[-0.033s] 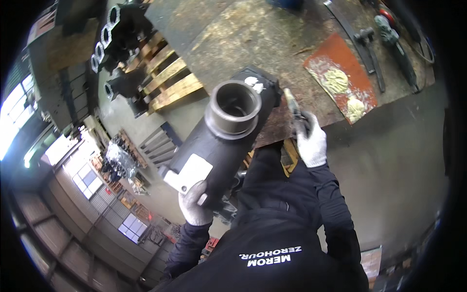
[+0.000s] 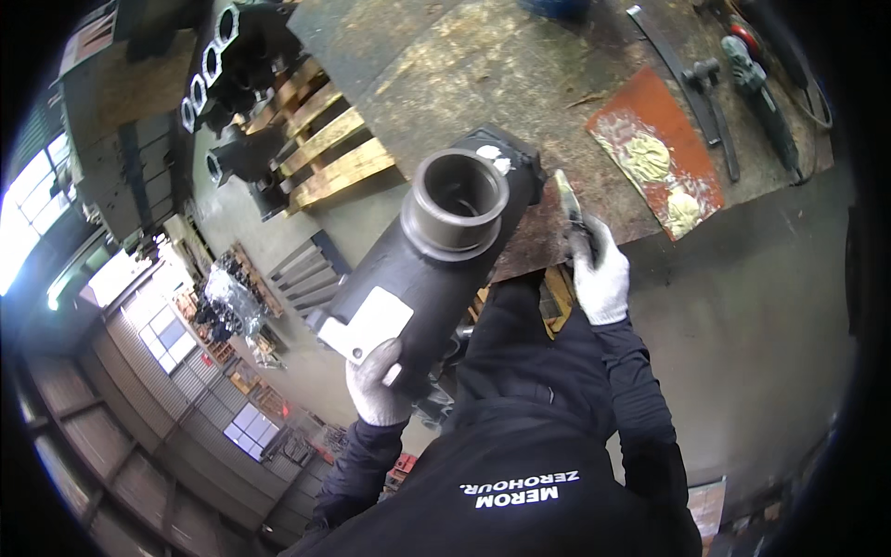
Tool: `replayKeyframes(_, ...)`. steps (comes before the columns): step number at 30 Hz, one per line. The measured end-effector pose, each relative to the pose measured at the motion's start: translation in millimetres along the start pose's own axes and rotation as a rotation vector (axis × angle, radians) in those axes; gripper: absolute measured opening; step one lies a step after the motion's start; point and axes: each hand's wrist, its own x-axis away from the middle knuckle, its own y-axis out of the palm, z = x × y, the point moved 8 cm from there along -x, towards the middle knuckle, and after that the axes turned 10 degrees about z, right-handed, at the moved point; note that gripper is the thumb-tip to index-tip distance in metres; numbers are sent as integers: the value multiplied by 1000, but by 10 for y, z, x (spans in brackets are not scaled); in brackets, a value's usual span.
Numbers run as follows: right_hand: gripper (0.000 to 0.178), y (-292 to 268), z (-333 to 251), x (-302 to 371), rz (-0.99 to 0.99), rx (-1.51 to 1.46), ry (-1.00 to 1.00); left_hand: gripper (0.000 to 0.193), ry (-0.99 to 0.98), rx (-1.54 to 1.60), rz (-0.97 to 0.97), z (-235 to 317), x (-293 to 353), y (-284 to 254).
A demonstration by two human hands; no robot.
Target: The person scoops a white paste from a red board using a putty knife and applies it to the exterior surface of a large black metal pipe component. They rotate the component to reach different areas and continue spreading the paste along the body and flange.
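Observation:
A large dark-grey metal pipe housing [image 2: 408, 278] lies aslant in front of me, its far end over the workbench edge. An open round neck [image 2: 457, 206] stands up from it, and white paste dabs [image 2: 492, 156] sit on the dark end block. My left hand [image 2: 377, 382], in a white glove, grips the near end beside a flat white plate [image 2: 375, 323]. In my gloved right hand [image 2: 599, 271] is a putty knife [image 2: 568, 197], its blade smeared pale yellow and pointing away from me. The blade is just right of the end block, apart from it.
On the workbench [image 2: 445, 84] lies an orange-red board [image 2: 682, 144] with pale yellow putty [image 2: 646, 158]. Farther right are a hammer [image 2: 711, 102], a flat metal bar [image 2: 664, 60] and an angle grinder [image 2: 763, 102]. A wooden pallet [image 2: 329, 139] and dark castings [image 2: 243, 153] stand left.
The whole view has shifted slightly, moving the scene a little to the right. Both hands keep the same holds.

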Motion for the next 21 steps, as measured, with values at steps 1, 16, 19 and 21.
replayKeyframes(1,36,-38,-72,39,-5,-54,-51,29,-142,131,-3,-54,20,52)
replayKeyframes(16,45,-83,-1223,864,-325,-83,-367,27,-356,433,4,105,30,317)
replayKeyframes(19,43,-100,-1208,911,-293,-61,-358,33,-396,389,-11,162,36,339)
replayKeyframes(21,43,-263,-927,836,-125,-18,-308,36,-390,406,-60,243,-19,419)
